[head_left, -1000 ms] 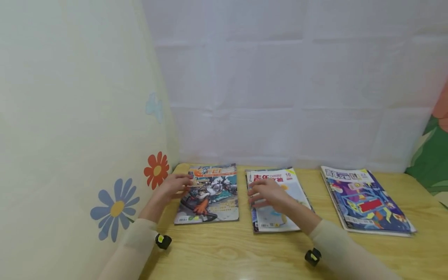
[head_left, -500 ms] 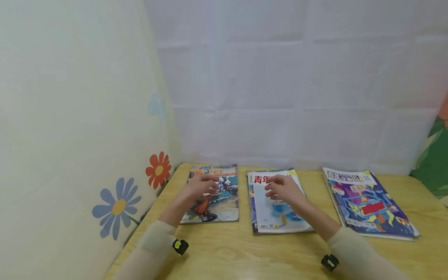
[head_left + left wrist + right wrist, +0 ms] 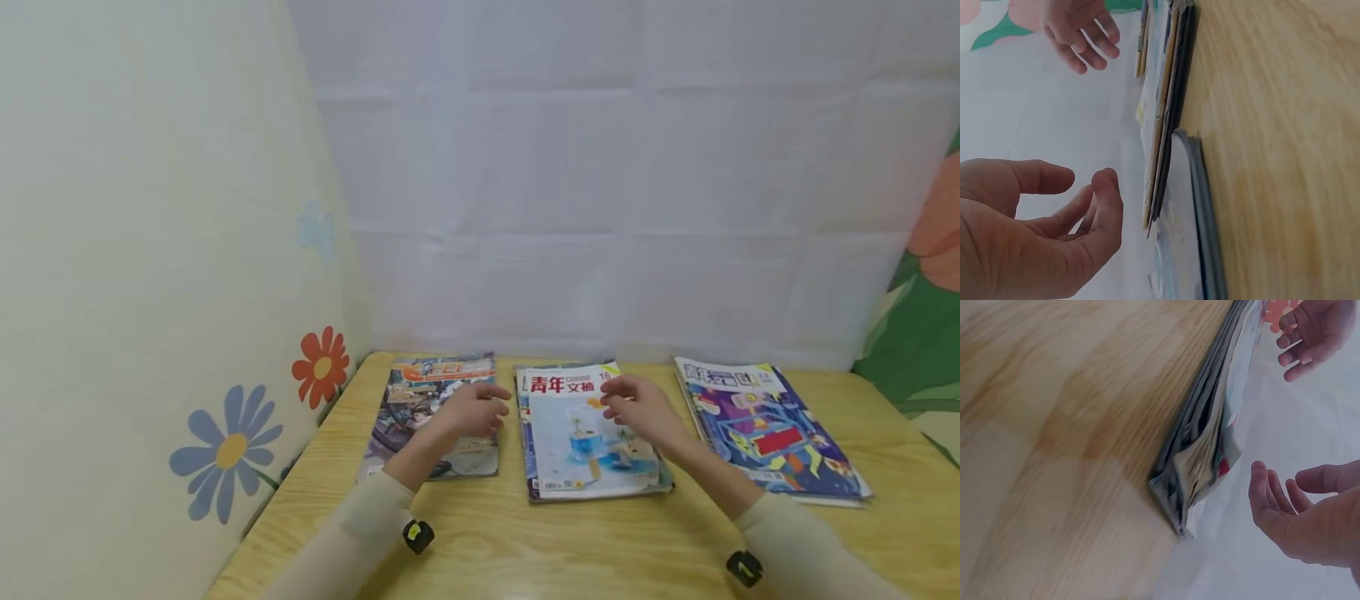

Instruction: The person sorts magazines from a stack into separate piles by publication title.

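Observation:
My left hand (image 3: 471,412) hovers over the right side of a magazine (image 3: 405,408) with an orange title and a cartoon cover. Its fingers are loosely bent and hold nothing, as the left wrist view also shows. In the middle lies a small stack of magazines (image 3: 577,437), the top one white with red Chinese characters and a blue picture. My right hand (image 3: 645,412) is above this stack's right edge, fingers relaxed, nothing between them. In the right wrist view, the hand (image 3: 1310,512) is apart from the stack's layered page edges (image 3: 1210,425).
A third stack of magazines (image 3: 772,433), purple on top, lies at the right of the wooden table (image 3: 525,550). A white sheet (image 3: 600,183) hangs behind the table. On the left stands a pale wall (image 3: 150,208) with painted flowers.
My left hand has moved right, from the left magazine's left edge to over its right side. The right hand has moved right across the middle stack. The magazines lie where they were.

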A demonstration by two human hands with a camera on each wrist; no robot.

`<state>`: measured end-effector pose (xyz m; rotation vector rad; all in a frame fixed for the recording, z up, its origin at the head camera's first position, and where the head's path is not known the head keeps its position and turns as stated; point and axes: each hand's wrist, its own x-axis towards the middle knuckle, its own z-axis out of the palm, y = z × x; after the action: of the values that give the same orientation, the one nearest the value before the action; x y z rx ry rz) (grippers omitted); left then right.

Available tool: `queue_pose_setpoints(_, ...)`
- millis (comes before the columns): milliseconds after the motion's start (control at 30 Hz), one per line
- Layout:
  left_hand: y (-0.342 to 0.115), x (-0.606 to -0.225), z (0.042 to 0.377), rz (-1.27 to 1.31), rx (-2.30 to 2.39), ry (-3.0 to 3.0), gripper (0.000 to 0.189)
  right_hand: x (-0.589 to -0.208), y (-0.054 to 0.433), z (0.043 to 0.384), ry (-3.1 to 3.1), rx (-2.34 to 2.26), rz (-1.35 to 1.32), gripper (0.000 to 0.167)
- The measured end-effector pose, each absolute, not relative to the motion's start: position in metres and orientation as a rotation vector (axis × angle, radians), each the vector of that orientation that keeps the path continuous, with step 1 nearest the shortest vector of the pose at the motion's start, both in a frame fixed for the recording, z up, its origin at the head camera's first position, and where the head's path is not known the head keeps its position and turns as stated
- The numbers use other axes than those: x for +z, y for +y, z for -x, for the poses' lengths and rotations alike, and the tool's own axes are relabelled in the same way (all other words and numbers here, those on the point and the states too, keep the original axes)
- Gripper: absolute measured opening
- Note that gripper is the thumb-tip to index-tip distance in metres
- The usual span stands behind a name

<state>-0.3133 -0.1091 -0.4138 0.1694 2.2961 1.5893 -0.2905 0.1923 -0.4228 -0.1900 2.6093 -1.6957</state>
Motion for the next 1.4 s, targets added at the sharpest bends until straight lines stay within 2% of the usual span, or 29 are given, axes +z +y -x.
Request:
queue_pose_setpoints(267,-0.096,-0.426,0.313,-0.190,1.624,2.178,0.047,-0.430,0.218,0.286,2.799,-1.496,0.219,0.026)
queue_pose_setpoints(433,-0.089,-0.428,0.313,-0.142,1.629,2.166,0.052,-0.436,0.232,0.289,2.773,-1.456,0.198,0.029)
queue_pose_setpoints(900,-0.072,-0.428,0.317,-0.160,1.527,2.309,0.045,-0.439,0.242,0.295,2.561,-1.292,0.055,0.040)
queue_pose_setpoints(1100,-0.069,-0.429,0.318,-0.142,1.553,2.300,0.047,-0.440,0.245,0.299,2.496,-1.283,0.023,0.040)
queue_pose_setpoints(1267,-0.068,-0.430,0.319,-0.060,1.680,2.210,0.054,-0.442,0.246,0.299,2.426,-1.370,0.008,0.037)
queue_pose_setpoints(1400,-0.067,-0.430,0.321,0.020,1.802,2.086,0.053,-0.443,0.245,0.298,2.353,-1.463,-0.021,0.035)
